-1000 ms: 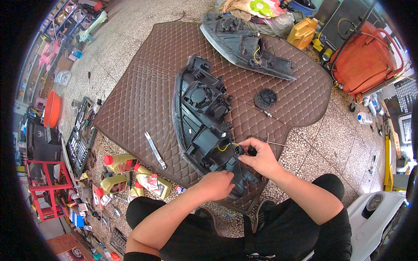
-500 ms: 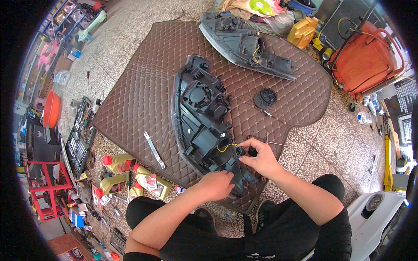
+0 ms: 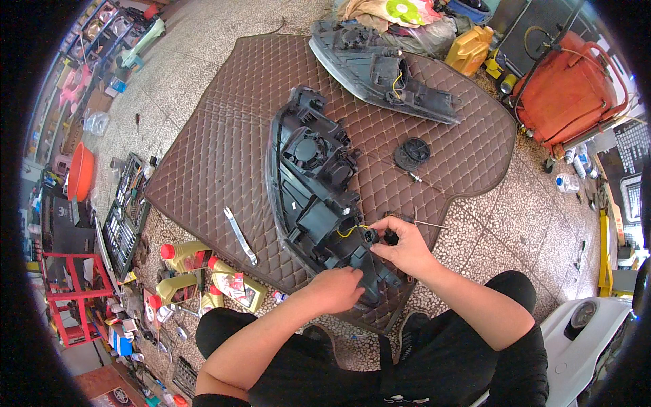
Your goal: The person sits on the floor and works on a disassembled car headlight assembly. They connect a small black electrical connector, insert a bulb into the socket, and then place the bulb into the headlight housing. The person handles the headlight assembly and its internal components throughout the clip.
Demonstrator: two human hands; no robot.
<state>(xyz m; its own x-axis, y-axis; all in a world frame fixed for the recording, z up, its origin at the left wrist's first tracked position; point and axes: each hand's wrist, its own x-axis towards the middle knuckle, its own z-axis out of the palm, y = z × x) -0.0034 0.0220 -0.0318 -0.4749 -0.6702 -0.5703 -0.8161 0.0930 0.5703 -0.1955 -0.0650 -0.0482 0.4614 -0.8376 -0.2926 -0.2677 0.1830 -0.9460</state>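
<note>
A black headlight housing (image 3: 305, 203) lies lens-down on a quilted brown mat (image 3: 196, 156). My right hand (image 3: 400, 244) pinches a small black socket (image 3: 371, 237) at the end of a yellow wire (image 3: 347, 231), over the housing's lower end. My left hand (image 3: 332, 288) has curled fingers gripping that same end, nearer my body. Just beyond the right hand lies a thin metal tool (image 3: 428, 224). Farther up the mat are a round black cap (image 3: 412, 154), a small bulb-like part (image 3: 414, 178) and a second headlight (image 3: 380, 71). A flat metal pry bar (image 3: 241, 234) lies at left.
Oil jugs (image 3: 237, 285) and an open socket set (image 3: 125, 217) line the mat's left. An orange tank (image 3: 563, 102), a yellow container (image 3: 470, 51) and bagged cloths (image 3: 393, 17) sit at the back right. A white bumper (image 3: 569, 349) is at lower right.
Both hands keep nearly the same positions. The socket in my right fingers appears turned very slightly; nothing else has visibly moved.
</note>
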